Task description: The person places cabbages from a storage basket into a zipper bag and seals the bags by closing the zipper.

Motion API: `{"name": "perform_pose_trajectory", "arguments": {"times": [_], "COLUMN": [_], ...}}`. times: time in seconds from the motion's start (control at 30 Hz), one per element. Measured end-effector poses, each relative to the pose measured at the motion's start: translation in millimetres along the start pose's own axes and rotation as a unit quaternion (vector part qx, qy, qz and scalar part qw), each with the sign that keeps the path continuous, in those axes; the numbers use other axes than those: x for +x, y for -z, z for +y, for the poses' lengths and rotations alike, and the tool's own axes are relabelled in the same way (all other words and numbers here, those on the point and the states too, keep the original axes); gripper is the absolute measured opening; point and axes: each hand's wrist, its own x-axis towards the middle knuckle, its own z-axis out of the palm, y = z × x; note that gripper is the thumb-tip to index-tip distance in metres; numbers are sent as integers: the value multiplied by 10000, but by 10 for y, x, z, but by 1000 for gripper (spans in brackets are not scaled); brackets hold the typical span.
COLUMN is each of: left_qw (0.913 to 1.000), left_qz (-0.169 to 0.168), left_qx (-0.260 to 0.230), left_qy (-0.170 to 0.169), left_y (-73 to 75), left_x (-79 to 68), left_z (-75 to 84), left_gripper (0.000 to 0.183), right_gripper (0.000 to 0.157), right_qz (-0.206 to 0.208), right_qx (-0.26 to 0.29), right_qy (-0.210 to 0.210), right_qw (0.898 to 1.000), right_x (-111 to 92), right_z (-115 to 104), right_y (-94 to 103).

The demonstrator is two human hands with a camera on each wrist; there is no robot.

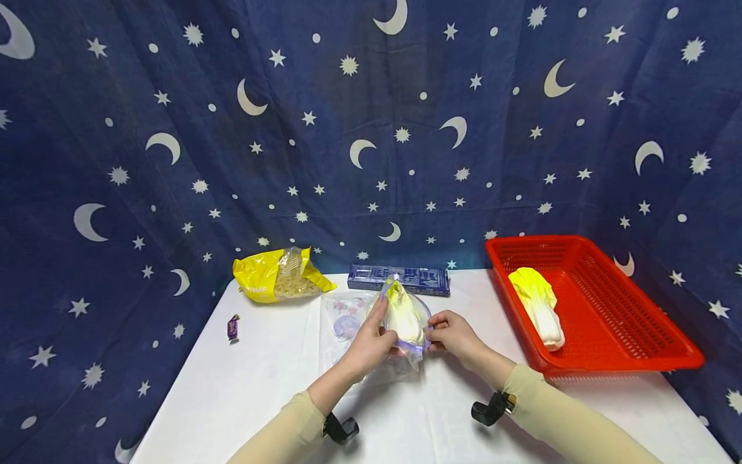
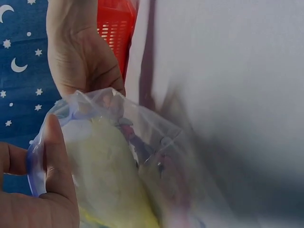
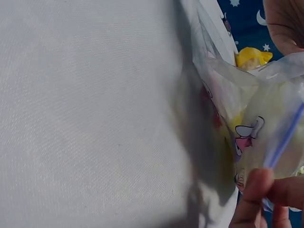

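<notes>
A clear zip bag [image 2: 154, 126] with a purple zip strip and small printed figures is held up off the table between my hands. Inside its mouth lies a small napa cabbage [image 1: 404, 316], white stem toward me and yellow leaves away. My left hand [image 1: 371, 345] grips the bag's left side, thumb along the rim beside the cabbage. On the other side, my right hand [image 1: 455, 335] pinches the purple strip between thumb and finger, as the right wrist view shows close up. Under the hands, another flat clear printed bag [image 1: 333, 341] lies on the table.
A red plastic basket [image 1: 614, 322] at right holds a second napa cabbage [image 1: 539, 308]. Behind the hands lies a long dark blue box [image 1: 429, 281]. A yellow bag [image 1: 257, 276] of pale food stands back left, with a small purple wrapped candy [image 1: 233, 328] before it.
</notes>
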Motion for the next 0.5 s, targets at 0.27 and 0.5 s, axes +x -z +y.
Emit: {"name": "perform_pose_trajectory", "arguments": {"times": [0.27,0.5], "left_qw": [9991,9924], "left_qz": [264,257], "left_qx": [333,1206], "left_qy": [17,-16], "left_y": [187,368], "left_x": [-17,-57], "left_z": [121,318], "left_gripper": [72,67], "right_gripper": [37,49], "right_qz": [381,482], "right_qx": [-568,-1319], "right_qy": [752,1171], "right_qw": [9948,9831], "right_x": [-15,-68], "right_z": [-168,-422], "right_y": [-61,-61]}}
